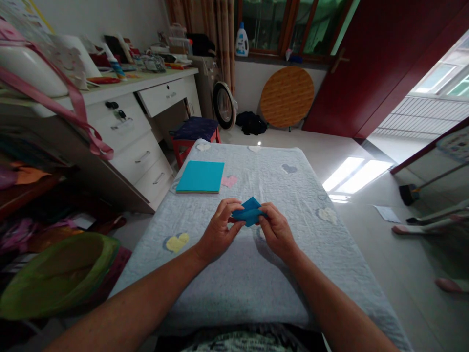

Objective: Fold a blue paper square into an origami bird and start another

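Observation:
A small folded piece of blue paper (249, 210) is held just above the table between both hands. My left hand (219, 231) pinches its left side with curled fingers. My right hand (277, 231) pinches its right side, fingers closed on the fold. The table is covered by a pale blue quilted cloth (234, 274) with heart patches. A stack of coloured paper sheets with a turquoise top sheet (201, 177) lies flat on the far left of the table, apart from both hands.
A white desk with drawers (139, 122) stands to the left, cluttered on top. A green bag (54, 271) sits at the lower left. A red stool (194, 134) is beyond the table. A washing machine (222, 100), a round wooden board (287, 96) and a red door stand at the back.

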`<state>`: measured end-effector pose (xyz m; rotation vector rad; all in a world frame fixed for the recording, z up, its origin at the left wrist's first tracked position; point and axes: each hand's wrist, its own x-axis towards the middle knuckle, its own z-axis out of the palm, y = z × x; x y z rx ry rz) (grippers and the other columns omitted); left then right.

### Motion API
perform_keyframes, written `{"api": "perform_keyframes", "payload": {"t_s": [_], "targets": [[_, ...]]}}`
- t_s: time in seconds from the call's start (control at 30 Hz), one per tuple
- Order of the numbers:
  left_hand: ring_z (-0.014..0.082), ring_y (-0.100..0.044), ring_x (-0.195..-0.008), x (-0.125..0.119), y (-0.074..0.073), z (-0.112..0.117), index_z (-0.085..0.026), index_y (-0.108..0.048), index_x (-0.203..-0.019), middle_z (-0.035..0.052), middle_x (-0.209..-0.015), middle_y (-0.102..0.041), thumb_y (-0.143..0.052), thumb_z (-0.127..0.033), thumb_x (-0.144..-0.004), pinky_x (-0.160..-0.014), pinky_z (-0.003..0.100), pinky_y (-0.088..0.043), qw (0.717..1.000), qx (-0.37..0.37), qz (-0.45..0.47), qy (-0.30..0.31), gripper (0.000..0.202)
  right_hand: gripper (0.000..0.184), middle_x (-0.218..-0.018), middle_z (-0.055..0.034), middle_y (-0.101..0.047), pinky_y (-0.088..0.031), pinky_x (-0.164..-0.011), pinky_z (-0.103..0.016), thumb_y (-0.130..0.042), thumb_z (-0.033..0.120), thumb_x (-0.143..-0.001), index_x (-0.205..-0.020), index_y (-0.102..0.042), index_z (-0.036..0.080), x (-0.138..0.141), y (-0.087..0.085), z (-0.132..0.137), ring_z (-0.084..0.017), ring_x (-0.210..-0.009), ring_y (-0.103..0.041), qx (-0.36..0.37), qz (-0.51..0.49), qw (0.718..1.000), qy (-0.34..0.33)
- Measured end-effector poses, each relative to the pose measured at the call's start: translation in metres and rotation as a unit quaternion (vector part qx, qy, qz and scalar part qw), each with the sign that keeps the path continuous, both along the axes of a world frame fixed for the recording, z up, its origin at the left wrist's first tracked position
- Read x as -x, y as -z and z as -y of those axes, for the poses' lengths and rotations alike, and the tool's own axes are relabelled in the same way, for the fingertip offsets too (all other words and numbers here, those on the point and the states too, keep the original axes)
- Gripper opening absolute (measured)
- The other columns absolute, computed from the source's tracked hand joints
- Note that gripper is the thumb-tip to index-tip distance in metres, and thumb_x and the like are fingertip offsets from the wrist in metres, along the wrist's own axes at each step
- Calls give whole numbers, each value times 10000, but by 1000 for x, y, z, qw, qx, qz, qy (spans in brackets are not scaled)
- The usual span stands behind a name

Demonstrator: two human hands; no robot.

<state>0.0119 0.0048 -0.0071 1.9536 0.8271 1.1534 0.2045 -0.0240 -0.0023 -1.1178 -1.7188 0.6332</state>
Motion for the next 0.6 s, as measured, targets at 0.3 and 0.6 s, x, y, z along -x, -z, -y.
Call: {"api": "perform_keyframes", "payload": {"t_s": [0.3, 0.6], "targets": [[189, -563, -1080, 2, 4, -2, -303, -402, -1314, 89, -1336, -423, -643, -180, -886, -715, 259, -572, 998, -59, 7, -32, 506, 121, -865, -32, -562, -427, -722, -311, -456, 157, -920, -911, -563, 211, 1, -1, 1, -173, -793, -545, -11, 8, 1000, 16], [186, -569, -1100, 5, -3, 2, -244, -581, -1083, 85, -1376, -351, -587, -173, -935, -957, 405, -511, 992, -107, -67, -30, 164, 137, -856, -29, -562, -428, -739, -312, -446, 137, -915, -874, -553, 212, 3, 0, 1, -172, -804, -546, -17, 18, 1000, -1]]}}
